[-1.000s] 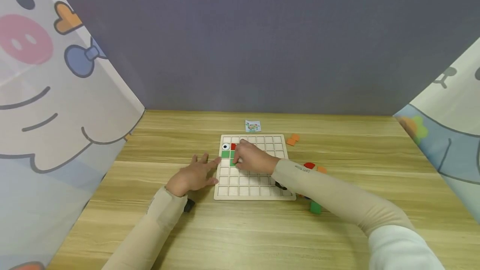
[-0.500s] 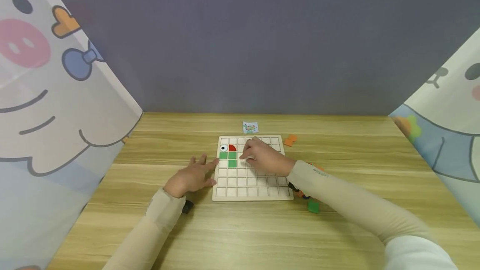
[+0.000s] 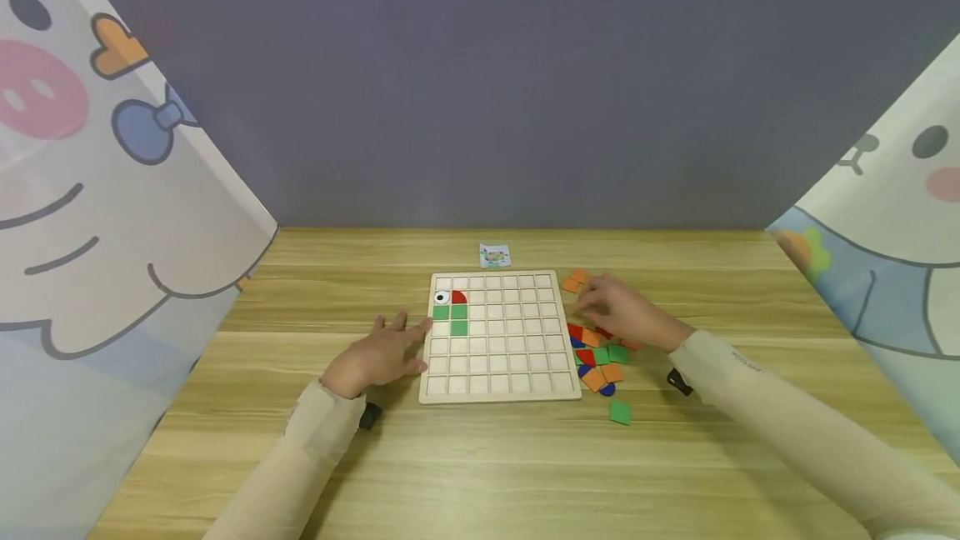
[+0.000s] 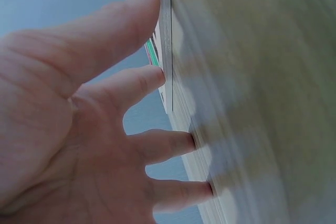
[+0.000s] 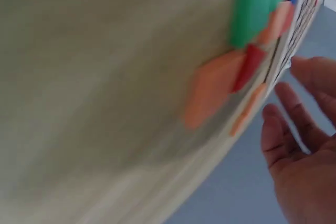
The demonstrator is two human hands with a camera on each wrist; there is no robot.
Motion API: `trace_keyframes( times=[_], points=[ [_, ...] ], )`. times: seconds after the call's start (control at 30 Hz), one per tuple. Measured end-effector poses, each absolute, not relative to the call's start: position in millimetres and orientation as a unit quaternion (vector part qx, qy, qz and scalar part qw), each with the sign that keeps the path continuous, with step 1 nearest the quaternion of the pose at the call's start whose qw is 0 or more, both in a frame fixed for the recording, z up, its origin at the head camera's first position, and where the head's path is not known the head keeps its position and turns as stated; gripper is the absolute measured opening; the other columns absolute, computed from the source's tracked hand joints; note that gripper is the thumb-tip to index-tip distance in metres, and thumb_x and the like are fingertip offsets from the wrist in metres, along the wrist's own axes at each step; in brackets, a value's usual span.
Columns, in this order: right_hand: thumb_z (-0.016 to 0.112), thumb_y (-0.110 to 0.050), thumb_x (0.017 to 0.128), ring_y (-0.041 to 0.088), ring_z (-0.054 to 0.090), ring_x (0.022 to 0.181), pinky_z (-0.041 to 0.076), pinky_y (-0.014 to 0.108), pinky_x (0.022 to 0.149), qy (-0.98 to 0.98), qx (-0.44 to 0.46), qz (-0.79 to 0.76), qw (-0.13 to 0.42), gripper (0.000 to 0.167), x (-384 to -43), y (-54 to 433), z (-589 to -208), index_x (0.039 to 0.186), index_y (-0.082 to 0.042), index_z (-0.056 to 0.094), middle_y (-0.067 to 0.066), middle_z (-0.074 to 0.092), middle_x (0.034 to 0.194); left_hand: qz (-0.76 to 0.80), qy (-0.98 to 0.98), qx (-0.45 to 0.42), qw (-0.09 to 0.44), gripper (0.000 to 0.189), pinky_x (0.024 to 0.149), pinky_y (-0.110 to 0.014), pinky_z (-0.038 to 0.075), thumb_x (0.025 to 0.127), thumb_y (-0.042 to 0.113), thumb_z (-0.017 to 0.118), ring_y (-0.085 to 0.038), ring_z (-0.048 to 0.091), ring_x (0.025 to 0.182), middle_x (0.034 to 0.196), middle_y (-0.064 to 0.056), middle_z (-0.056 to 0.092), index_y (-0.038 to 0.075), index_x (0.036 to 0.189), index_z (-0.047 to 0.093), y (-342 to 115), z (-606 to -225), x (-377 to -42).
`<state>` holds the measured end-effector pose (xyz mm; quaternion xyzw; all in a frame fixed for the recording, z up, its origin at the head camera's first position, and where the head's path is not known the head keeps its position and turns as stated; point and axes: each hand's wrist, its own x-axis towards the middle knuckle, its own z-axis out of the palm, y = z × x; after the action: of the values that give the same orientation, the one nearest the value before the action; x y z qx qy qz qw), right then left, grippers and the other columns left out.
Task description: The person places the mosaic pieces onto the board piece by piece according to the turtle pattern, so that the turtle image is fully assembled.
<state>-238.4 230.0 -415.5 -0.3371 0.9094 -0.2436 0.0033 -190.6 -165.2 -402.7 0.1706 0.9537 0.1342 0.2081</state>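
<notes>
My left hand (image 3: 378,363) rests on the table with fingers spread; its thumb and index fingertip touch the left edge of a pale wooden grid board (image 3: 491,394). In the board's upper left sit a white eye tile (image 3: 442,297), a red rounded tile (image 3: 459,297) and several green square tiles (image 3: 459,328). Right of the board, my right hand (image 3: 622,312) hovers over the far end of a tile pile, near two orange tiles (image 3: 576,281). The right wrist view shows its fingers (image 5: 299,116) loosely bent, with nothing visible between them.
Loose red, blue, green and orange tiles (image 3: 602,356) lie along the board's right side. A lone green tile (image 3: 620,412) lies nearer the front. Behind the board is a small picture card (image 3: 495,256). A grey partition (image 3: 525,90) stands at the back, with printed cloths (image 3: 892,273) at the sides.
My right hand has moved right from the grid, where green tiles now show uncovered, to the loose tiles. The left hand has stayed at the board's edge.
</notes>
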Motion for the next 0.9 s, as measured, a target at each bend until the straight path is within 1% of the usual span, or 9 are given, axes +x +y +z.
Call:
trace_keyframes(
  times=[0.13,0.27,0.4,0.5,0.57,0.67,0.7,0.8,0.9],
  points=[
    [0.070,-0.006,0.086,0.016,0.051,0.095,0.048,0.034,0.077,0.901,-0.363,-0.238,0.019,0.019,-231.1,238.3,-421.1,0.104,-0.010,0.074,-0.003,0.061,0.104,0.137,0.954,0.169,0.207,0.071,0.085,-0.073,0.032,0.091,0.033,0.062,-0.059,0.008,0.131,0.152,-0.027,0.008,0.020,0.151,0.026,-166.8,-402.7,-190.5],
    [0.068,-0.009,0.088,0.018,0.052,0.094,0.048,0.034,0.075,0.902,-0.362,-0.232,0.033,0.020,-226.3,236.6,-422.2,0.108,-0.006,0.073,0.001,0.061,0.106,0.140,0.954,0.166,0.205,0.071,0.086,-0.073,0.032,0.092,0.033,0.062,-0.058,0.008,0.131,0.153,-0.026,0.008,0.020,0.151,0.025,-168.1,-403.1,-191.4],
    [0.069,-0.009,0.087,0.020,0.054,0.091,0.048,0.035,0.075,0.922,-0.306,-0.236,0.032,0.015,-230.2,233.0,-422.2,0.100,-0.005,0.075,0.000,0.060,0.099,0.141,0.954,0.167,0.205,0.072,0.085,-0.074,0.031,0.091,0.033,0.062,-0.058,0.007,0.131,0.152,-0.027,0.008,0.019,0.151,0.025,-168.5,-402.7,-191.1],
    [0.072,-0.014,0.085,0.017,0.054,0.085,0.048,0.035,0.074,0.934,-0.268,-0.232,0.040,0.006,-236.4,227.2,-421.7,0.087,-0.011,0.077,-0.005,0.060,0.090,0.141,0.954,0.168,0.206,0.071,0.085,-0.075,0.030,0.091,0.033,0.062,-0.059,0.007,0.131,0.152,-0.027,0.008,0.019,0.151,0.026,-168.3,-402.6,-190.7],
    [0.074,-0.016,0.084,0.014,0.054,0.080,0.048,0.035,0.072,0.939,-0.247,-0.234,0.048,0.004,-239.1,221.3,-420.2,0.081,-0.015,0.077,-0.007,0.061,0.085,0.139,0.954,0.170,0.205,0.071,0.085,-0.075,0.030,0.091,0.033,0.062,-0.059,0.008,0.130,0.152,-0.027,0.008,0.019,0.151,0.026,-168.3,-403.2,-191.0],
    [0.074,-0.013,0.082,0.014,0.056,0.078,0.049,0.034,0.069,0.944,-0.229,-0.233,0.051,0.005,-239.6,212.9,-417.1,0.078,-0.016,0.076,-0.006,0.064,0.084,0.138,0.954,0.173,0.202,0.070,0.085,-0.074,0.031,0.092,0.033,0.062,-0.059,0.008,0.130,0.152,-0.028,0.009,0.019,0.151,0.026,-167.7,-403.6,-191.3],
    [0.074,-0.011,0.081,0.014,0.057,0.078,0.050,0.035,0.069,0.944,-0.227,-0.233,0.048,0.004,-239.4,210.8,-416.7,0.080,-0.014,0.076,-0.004,0.066,0.086,0.138,0.954,0.175,0.201,0.070,0.085,-0.074,0.030,0.092,0.033,0.061,-0.060,0.008,0.130,0.152,-0.028,0.009,0.018,0.151,0.026,-167.5,-403.5,-191.1],
    [0.073,-0.007,0.079,0.015,0.059,0.078,0.051,0.035,0.068,0.945,-0.228,-0.230,0.037,0.009,-238.5,205.6,-415.1,0.087,-0.009,0.076,0.000,0.068,0.088,0.136,0.954,0.176,0.202,0.070,0.085,-0.075,0.029,0.092,0.033,0.061,-0.059,0.008,0.130,0.152,-0.028,0.009,0.018,0.151,0.026,-166.6,-403.5,-191.2],
    [0.073,-0.009,0.079,0.013,0.057,0.075,0.051,0.033,0.067,0.944,-0.223,-0.241,0.028,0.014,-236.0,198.8,-411.4,0.093,-0.007,0.074,-0.001,0.066,0.086,0.135,0.954,0.174,0.203,0.071,0.085,-0.076,0.028,0.092,0.034,0.061,-0.059,0.008,0.131,0.152,-0.027,0.009,0.019,0.151,0.025,-165.8,-403.1,-192.1]
  ],
)
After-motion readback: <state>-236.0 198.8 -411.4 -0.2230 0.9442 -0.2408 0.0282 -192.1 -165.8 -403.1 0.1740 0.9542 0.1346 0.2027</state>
